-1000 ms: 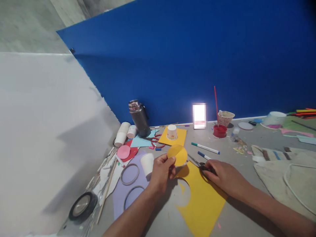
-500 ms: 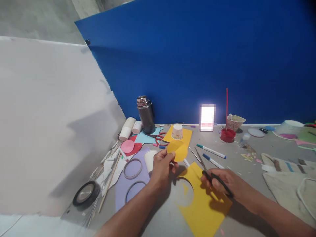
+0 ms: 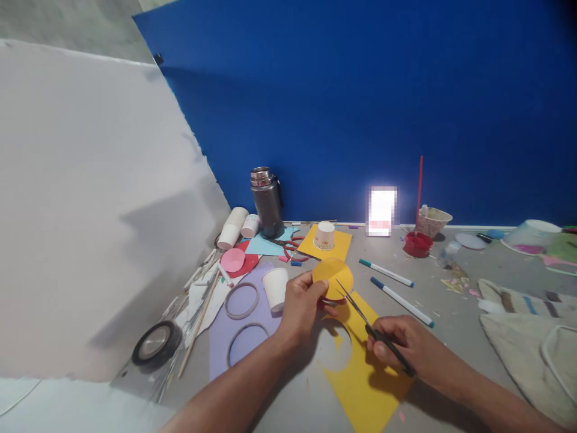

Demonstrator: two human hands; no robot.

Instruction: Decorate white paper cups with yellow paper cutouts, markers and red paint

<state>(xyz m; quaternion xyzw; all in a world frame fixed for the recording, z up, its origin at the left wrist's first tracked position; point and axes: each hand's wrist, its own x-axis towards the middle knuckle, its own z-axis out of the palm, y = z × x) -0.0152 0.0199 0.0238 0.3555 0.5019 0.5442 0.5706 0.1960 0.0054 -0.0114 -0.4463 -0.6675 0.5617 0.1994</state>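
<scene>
My left hand [image 3: 303, 304] pinches a yellow paper disc [image 3: 332, 278] and holds it upright above the grey table. My right hand [image 3: 408, 349] grips black-handled scissors [image 3: 376, 331]; their blades are parted and the tips touch the disc's lower right edge. Beneath both hands lies a yellow sheet [image 3: 367, 373] with a round hole cut out of it.
A white paper cup [image 3: 275, 288] stands on a lilac sheet [image 3: 246, 325] with two cut rings. Two markers [image 3: 399, 288], a steel flask [image 3: 267, 201], red scissors [image 3: 295, 248], a tape roll [image 3: 154, 343] and a red paint pot [image 3: 417, 243] lie about. A blue board [image 3: 360, 108] backs the table.
My right hand picked the scissors up off the table, opened them and brought the blades up to the disc. My left hand kept hold of the disc, shifting it slightly right.
</scene>
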